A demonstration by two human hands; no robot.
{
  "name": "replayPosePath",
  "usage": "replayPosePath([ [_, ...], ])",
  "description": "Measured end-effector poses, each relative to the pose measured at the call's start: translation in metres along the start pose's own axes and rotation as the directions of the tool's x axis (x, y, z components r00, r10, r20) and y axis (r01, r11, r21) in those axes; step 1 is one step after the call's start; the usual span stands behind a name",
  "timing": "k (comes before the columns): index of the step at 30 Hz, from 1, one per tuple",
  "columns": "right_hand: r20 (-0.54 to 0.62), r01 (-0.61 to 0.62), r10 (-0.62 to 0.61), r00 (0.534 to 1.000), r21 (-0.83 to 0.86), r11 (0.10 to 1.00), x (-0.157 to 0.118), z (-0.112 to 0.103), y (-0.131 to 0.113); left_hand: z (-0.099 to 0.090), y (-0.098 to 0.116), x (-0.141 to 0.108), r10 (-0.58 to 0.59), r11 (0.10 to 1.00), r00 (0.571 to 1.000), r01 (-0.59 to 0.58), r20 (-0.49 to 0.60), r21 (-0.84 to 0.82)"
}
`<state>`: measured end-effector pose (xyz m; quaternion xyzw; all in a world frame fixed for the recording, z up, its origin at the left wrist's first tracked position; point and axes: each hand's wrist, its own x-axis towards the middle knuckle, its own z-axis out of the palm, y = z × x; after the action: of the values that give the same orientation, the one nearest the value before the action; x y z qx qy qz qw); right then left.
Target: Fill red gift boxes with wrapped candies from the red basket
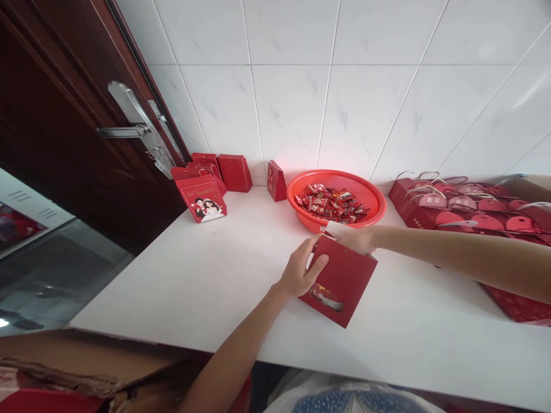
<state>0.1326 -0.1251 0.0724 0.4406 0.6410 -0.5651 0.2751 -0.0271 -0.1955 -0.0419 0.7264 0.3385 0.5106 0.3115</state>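
A red paper gift box with a small window low on its front tilts above the white table. My left hand is closed around its left side, thumb across the front. Through the window, some wrapped items show. My right hand reaches into the open top of the box; its fingers are hidden inside, so I cannot see what they hold. Just behind the box stands a red plastic basket with many small red-wrapped candies in it.
Several red boxes, one printed with a cartoon couple, stand at the table's back left, and another box leans near the wall. At right, many handled gift boxes are packed together. A cardboard carton sits below the front-left edge, and a dark door stands left.
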Motion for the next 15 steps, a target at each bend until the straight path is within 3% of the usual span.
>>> replayPosePath([
  [6,-0.092,0.097,-0.105,0.990,-0.087,0.992,-0.010,-0.006,-0.012,-0.001,-0.002,0.003,0.035,0.999,0.996,-0.031,-0.086,0.040],
  [11,-0.037,0.296,-0.305,0.952,-0.155,0.943,-0.025,-0.023,-0.022,-0.001,-0.008,0.002,-0.008,0.999,0.992,0.012,-0.126,0.031],
  [13,-0.114,0.381,-0.425,0.898,-0.280,0.881,-0.034,-0.030,-0.024,-0.001,-0.012,0.002,-0.029,0.998,0.989,0.037,-0.145,0.047],
  [15,-0.312,0.393,-0.587,0.747,-0.504,0.769,-0.044,-0.033,-0.022,0.000,-0.014,0.001,-0.042,0.997,0.985,0.051,-0.166,0.052],
])
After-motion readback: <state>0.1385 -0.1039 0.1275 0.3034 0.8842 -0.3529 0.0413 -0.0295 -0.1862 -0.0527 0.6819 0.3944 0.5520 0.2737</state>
